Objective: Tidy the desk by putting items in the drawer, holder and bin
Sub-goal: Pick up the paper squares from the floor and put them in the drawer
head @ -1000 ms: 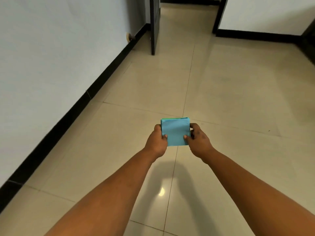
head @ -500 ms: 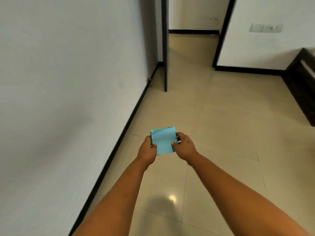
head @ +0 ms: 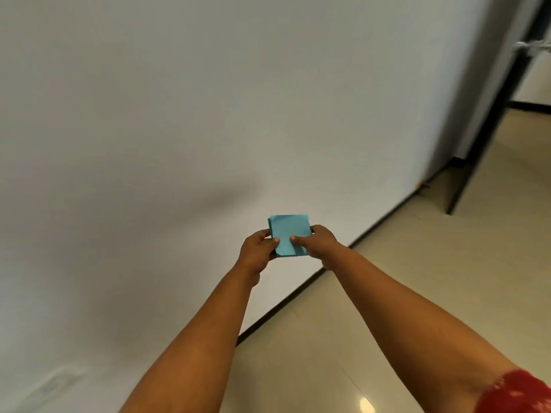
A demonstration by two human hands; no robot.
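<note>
A square stack of light blue paper notes (head: 288, 232) is held out in front of me at arm's length, in front of a white wall. My left hand (head: 257, 251) grips its left edge with the thumb on top. My right hand (head: 317, 244) grips its right edge, thumb pressed on the top sheet. No desk, drawer, holder or bin is in view.
A white wall (head: 179, 114) fills the left and centre, with a black skirting (head: 298, 293) along its foot. Beige floor tiles (head: 432, 248) lie to the right. A dark door edge (head: 477, 144) and doorway stand at the far right.
The view has swung left toward the wall, so the doorway now sits at the far right. Both hands keep the same hold on the blue notes.
</note>
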